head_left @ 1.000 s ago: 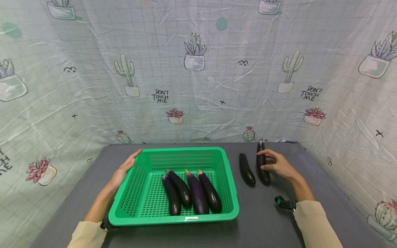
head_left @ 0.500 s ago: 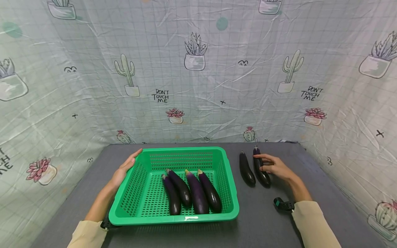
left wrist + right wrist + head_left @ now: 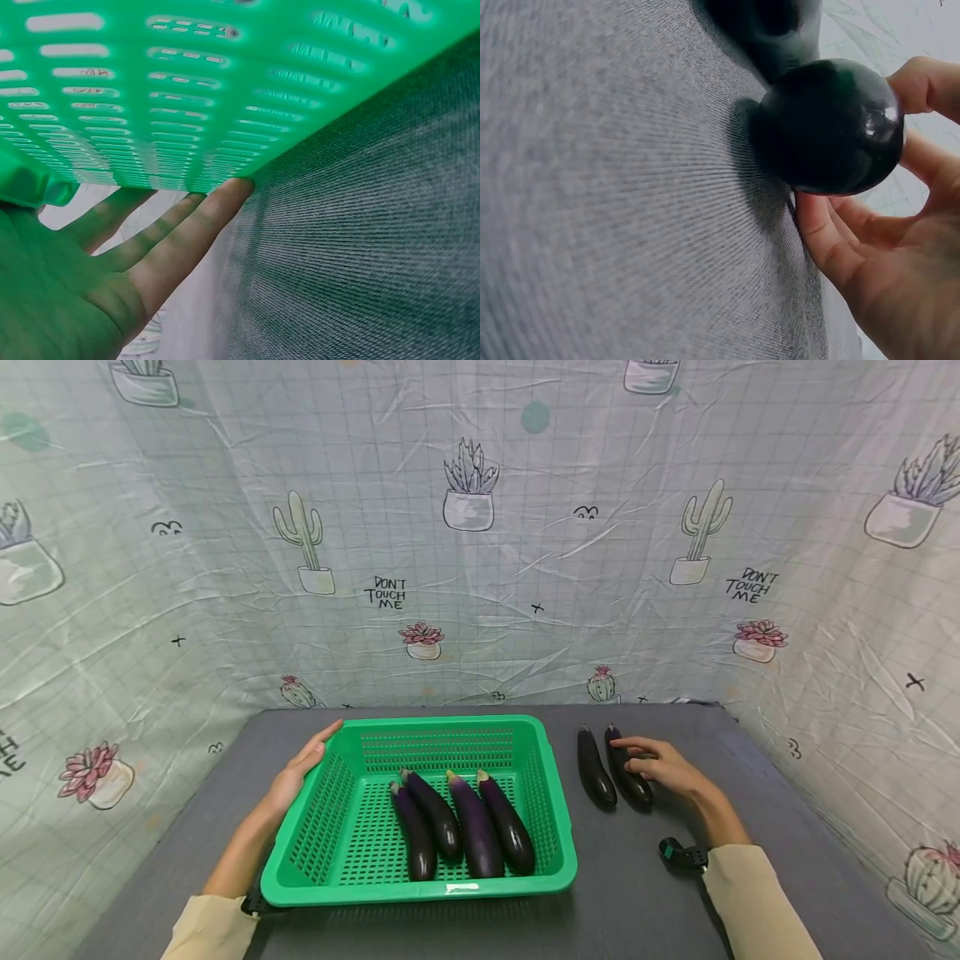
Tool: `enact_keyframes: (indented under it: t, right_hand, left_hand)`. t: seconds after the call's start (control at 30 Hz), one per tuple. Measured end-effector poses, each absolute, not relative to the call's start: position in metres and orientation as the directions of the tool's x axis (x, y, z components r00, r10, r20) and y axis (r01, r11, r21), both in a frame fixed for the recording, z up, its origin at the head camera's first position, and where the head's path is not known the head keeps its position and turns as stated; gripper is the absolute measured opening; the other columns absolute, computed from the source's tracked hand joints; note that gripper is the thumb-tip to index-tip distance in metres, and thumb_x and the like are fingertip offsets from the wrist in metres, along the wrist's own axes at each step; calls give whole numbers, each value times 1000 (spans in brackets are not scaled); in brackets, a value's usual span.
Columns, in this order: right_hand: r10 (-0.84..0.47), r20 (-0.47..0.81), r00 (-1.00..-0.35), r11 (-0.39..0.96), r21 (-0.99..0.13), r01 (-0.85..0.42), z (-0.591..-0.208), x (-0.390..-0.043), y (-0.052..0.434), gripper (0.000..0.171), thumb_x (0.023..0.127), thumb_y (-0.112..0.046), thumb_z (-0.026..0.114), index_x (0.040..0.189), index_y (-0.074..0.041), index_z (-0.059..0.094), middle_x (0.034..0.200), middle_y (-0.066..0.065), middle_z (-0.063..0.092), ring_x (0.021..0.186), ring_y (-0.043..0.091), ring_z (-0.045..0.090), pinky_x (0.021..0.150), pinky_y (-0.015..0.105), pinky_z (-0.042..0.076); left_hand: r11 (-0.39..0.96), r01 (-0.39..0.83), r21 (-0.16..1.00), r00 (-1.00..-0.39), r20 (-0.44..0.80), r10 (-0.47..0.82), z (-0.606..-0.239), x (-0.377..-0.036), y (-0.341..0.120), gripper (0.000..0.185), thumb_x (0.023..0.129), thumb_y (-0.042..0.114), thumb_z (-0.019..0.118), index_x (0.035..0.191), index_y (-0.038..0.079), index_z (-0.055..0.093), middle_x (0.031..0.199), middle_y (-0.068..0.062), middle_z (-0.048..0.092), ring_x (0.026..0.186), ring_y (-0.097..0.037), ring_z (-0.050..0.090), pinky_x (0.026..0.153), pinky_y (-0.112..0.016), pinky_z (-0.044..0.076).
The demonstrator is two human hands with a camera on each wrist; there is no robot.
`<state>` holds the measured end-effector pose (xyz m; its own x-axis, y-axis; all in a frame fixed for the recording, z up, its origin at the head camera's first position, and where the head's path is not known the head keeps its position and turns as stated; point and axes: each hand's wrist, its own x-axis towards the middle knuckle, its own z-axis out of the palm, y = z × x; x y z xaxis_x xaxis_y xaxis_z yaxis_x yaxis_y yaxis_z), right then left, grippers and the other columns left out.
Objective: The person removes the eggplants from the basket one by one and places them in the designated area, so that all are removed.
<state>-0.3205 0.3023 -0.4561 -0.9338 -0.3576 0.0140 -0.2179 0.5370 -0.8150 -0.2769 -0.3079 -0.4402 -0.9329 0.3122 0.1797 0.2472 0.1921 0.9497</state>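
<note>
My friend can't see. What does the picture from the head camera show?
A person's right hand holds one of two dark eggplants on a gray table, while the left hand rests flat against a green basket with four eggplants inside. A cactus-print cloth hangs behind.

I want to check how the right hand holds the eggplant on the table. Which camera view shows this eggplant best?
The head view: there the eggplant lies whole on the grey table, with the right hand curled around it. The right wrist view shows only its rounded end, against the fingers. The left wrist view does not show it.
</note>
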Motion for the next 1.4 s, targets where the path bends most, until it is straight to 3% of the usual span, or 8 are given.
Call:
enact_keyframes:
  t: [0.03,0.2,0.3,0.5,0.8,1.3,1.4]
  right_hand:
    - [-357,11,-934,536,-816,-215,-456,-320,302,51,103,-13,57,151,2,49,153,39,40,138,55,45,83,36,53]
    - [-351,-12,-936,528,-828,-187,-454,-319,301,52,103,-13,58,152,2,48,154,39,39,137,51,47,73,31,50]
    - [-354,-21,-935,534,-826,-184,-452,-319,300,52,103,-14,58,152,1,47,154,38,40,136,51,49,77,34,52]
    - [-355,-28,-934,531,-829,-177,-452,-321,299,52,104,-15,58,152,0,46,153,36,42,131,47,55,84,42,56]
    - [-366,-28,-930,521,-834,-181,-454,-320,298,53,104,-17,60,152,-1,46,153,34,45,126,43,61,84,41,55]
    - [-365,-59,-929,508,-849,-146,-453,-319,298,54,105,-20,60,153,-2,45,156,32,42,131,45,57,87,45,56]
    - [-369,-61,-928,510,-847,-147,-453,-319,299,54,106,-22,59,154,-2,44,156,33,42,135,46,53,88,47,57]
  left_hand:
    - [192,249,949,-932,180,315,-440,-277,-308,59,116,33,19,166,3,9,172,-25,1,155,-41,11,100,-6,32]
    - [178,260,949,-926,192,326,-441,-277,-308,59,116,32,19,166,2,8,171,-28,1,142,2,31,101,-7,34]
    - [168,272,948,-921,205,331,-442,-278,-308,59,116,31,19,166,0,8,170,-30,0,131,17,34,101,-7,34]
    - [145,289,946,-912,227,342,-442,-279,-309,59,116,29,18,164,-3,6,167,-34,0,131,17,39,101,-7,36]
    - [161,275,948,-920,211,331,-439,-274,-307,60,116,31,19,165,-2,7,168,-32,1,130,18,37,100,-6,35]
    - [160,276,948,-919,212,332,-440,-274,-307,60,116,32,19,165,-1,8,169,-31,0,130,18,34,101,-6,33]
    - [176,276,945,-922,208,327,-440,-275,-307,60,116,32,19,165,-1,9,170,-30,1,138,10,32,101,-6,32]
